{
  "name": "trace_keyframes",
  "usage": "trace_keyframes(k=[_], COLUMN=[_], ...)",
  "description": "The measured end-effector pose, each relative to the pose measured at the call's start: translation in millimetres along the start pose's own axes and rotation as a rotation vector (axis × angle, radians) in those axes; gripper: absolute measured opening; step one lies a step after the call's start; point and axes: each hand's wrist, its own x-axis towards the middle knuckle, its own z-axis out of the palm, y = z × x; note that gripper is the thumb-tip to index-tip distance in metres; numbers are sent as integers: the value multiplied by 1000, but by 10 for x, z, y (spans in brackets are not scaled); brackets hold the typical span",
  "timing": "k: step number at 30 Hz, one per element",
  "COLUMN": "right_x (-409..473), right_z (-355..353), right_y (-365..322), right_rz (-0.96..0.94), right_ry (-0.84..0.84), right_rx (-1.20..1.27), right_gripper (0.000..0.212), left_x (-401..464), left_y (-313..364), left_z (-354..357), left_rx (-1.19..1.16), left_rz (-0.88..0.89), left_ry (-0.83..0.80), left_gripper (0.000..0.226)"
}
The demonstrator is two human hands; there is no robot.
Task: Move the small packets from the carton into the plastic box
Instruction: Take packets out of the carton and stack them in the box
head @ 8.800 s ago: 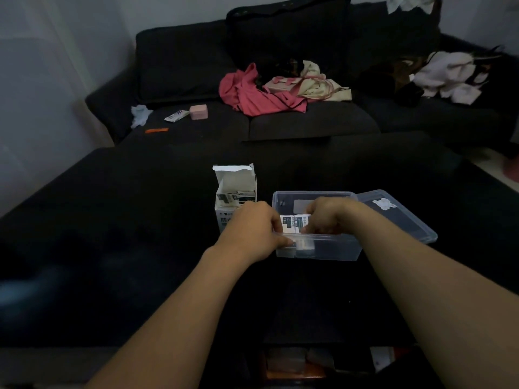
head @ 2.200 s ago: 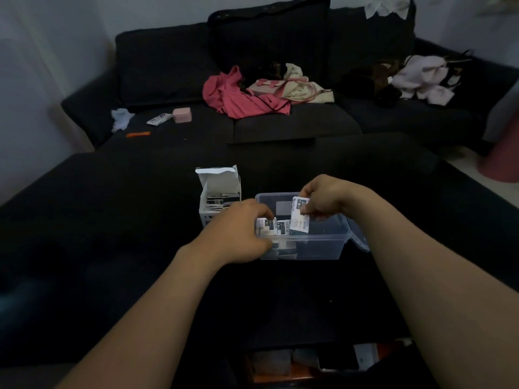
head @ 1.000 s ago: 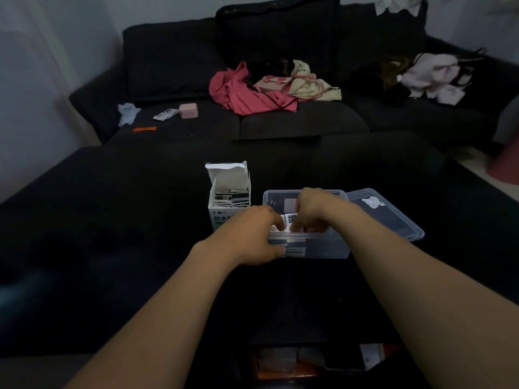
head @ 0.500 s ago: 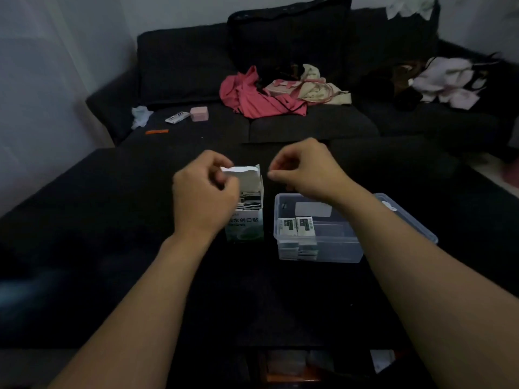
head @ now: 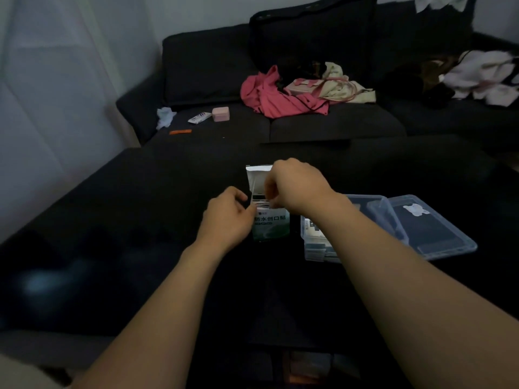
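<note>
A white and green carton (head: 271, 226) stands upright on the dark table, top flap (head: 257, 173) open. Small packets (head: 259, 200) show in its mouth. My left hand (head: 228, 218) grips the carton's left side, thumb on its front. My right hand (head: 295, 188) is over the open top, its curled fingertips pinching the packets inside. The clear plastic box (head: 312, 249) stands just right of the carton, partly behind my right forearm. Several packets (head: 312, 228) lie stacked in it.
The box's clear lid (head: 429, 230) lies flat against its right side. Behind the table is a dark sofa with a pink garment (head: 273, 95), a beige bag (head: 334, 85), a pink case (head: 221, 113) and white clothes (head: 483, 77).
Both hands have dropped from above the carton. My left hand has taken hold of the carton's side and my right hand has gone into its open top.
</note>
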Motion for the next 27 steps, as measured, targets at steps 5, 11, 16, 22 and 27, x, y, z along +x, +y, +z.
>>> trace_keyframes(k=[5, 11, 16, 22, 27], right_x=[16, 0, -3, 18, 57], right_z=[28, 50, 26, 69, 123], right_y=[-58, -168, -281, -207, -84], right_rz=[-9, -51, -90, -66, -55], right_ry=[19, 26, -44, -28, -2], right_rx=[-140, -319, -386, -335, -203], right_gripper=[11, 22, 19, 29, 23], left_x=[51, 112, 120, 128, 107], left_y=[-33, -34, 17, 54, 40], left_z=[41, 30, 19, 34, 56], left_rx=[-4, -25, -157, -188, -180], left_rz=[-10, -92, -223, -289, -266], left_ry=[-10, -80, -114, -105, -67], left_gripper=[7, 10, 12, 13, 13])
